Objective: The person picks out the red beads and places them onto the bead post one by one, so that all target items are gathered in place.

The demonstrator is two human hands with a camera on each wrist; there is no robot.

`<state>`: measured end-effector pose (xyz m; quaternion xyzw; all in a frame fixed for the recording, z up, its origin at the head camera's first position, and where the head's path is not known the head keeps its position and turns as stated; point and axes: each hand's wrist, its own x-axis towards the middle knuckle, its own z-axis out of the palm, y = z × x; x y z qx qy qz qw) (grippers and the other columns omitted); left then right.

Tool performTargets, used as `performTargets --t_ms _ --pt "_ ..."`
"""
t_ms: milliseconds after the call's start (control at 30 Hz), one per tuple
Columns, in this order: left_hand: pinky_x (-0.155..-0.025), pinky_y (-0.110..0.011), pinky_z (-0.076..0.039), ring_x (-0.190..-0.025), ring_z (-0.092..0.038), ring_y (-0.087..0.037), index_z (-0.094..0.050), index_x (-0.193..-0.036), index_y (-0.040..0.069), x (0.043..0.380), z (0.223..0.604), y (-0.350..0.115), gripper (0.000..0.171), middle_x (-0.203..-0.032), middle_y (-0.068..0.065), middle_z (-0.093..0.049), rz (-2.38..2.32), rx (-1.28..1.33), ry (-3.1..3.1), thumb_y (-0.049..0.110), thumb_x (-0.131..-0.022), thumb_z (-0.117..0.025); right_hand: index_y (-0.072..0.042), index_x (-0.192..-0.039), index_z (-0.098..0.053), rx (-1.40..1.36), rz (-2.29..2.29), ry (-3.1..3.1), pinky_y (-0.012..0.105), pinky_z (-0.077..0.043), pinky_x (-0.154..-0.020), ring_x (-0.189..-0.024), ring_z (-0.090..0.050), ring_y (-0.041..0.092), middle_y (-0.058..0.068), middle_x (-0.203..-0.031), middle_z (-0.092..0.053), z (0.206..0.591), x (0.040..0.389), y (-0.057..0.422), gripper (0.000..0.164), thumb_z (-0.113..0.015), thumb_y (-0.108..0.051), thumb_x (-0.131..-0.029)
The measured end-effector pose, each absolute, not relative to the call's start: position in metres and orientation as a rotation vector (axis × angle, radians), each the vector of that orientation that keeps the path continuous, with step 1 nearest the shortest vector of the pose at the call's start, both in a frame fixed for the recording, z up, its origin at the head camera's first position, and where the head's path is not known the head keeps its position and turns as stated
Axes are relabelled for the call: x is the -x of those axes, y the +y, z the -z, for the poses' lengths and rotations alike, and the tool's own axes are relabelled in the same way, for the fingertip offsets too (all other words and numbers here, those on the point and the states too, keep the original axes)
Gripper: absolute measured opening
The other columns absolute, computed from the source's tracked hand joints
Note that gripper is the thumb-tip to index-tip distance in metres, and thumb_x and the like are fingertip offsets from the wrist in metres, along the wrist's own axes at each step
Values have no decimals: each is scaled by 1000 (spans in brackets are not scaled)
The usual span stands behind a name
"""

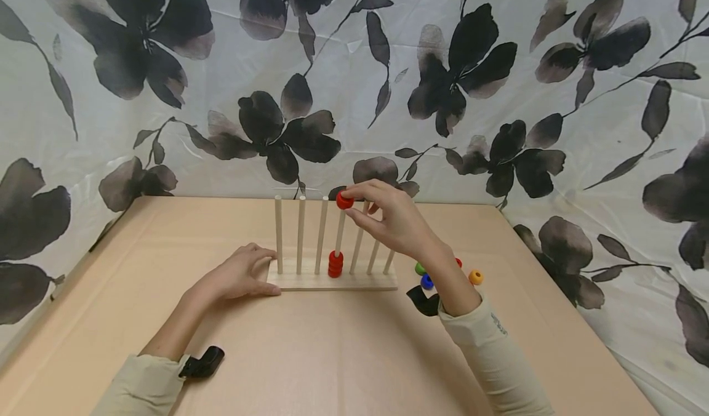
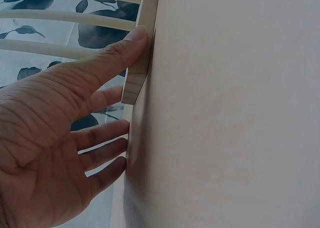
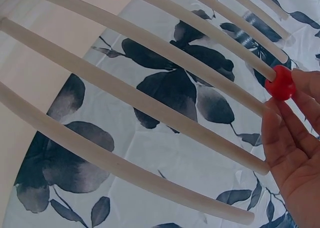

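Toward the far edge of the counter [image 1: 332,354], the left hand [image 1: 240,274] holds the wooden peg rack [image 1: 299,282]; the right hand [image 1: 393,222] — its grip narrow — pinches a red bead [image 1: 344,200] at the tip of the middle peg [image 1: 340,234]. A sideways slip could send it rolling.

A white floral sheet [image 1: 343,90] spreads behind the bench [image 1: 338,360] and along its left and right sides, faintly creased. Its print shows black-and-grey flowers, some petals fading to a brownish blush: a large bloom [image 1: 145,34] at upper left, another [image 1: 271,138] lower and nearer the middle, more toward the right. Thin dark stems carry pointed leaves, one leafy sprig [image 1: 379,44] hanging near the top centre. The bench has a smooth, pale wood-coloured top with a straight far edge. In the right wrist view the sheet looks bluish.
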<state>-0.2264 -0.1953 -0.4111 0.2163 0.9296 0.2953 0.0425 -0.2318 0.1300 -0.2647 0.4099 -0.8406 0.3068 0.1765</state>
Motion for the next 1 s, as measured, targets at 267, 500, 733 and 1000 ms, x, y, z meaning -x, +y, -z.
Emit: performTargets --t_ms 267,500,733,1000 --pt "-104 -61 -43 -123 -50 -41 -60 -136 4 225 413 -195 77 -127 -19 -56 -907 -673 2849 47 -78 -88 -5 -124 -72 -1140 -806 -2436 33 -58 -81 -80 -61 15 10 -123 -69 264 230 129 31 -75 -11 -94" --pt "-104 -63 -42 -125 -48 -43 -59 -138 4 226 413 -195 78 -130 -21 -55 -905 -660 2842 46 -78 -88 -5 -125 -71 -1145 -832 -2405 33 -58 -79 -87 -63 18 8 -123 -70 265 228 132 31 -75 -11 -94" --pt "-104 -63 -42 -125 -49 -44 -59 -138 3 228 413 -196 79 -130 -22 -54 -902 -660 2842 45 -78 -88 -7 -125 -71 -1141 -914 -2358 37 -59 -77 -99 -62 19 6 -123 -69 264 221 141 31 -74 -10 -94" --pt "-104 -64 -41 -125 -49 -44 -60 -137 3 228 412 -196 77 -130 -23 -54 -907 -665 2843 45 -78 -88 -8 -123 -72 -1074 -903 -2368 32 -58 -76 -87 -65 21 5 -122 -71 266 208 157 31 -77 -11 -92"
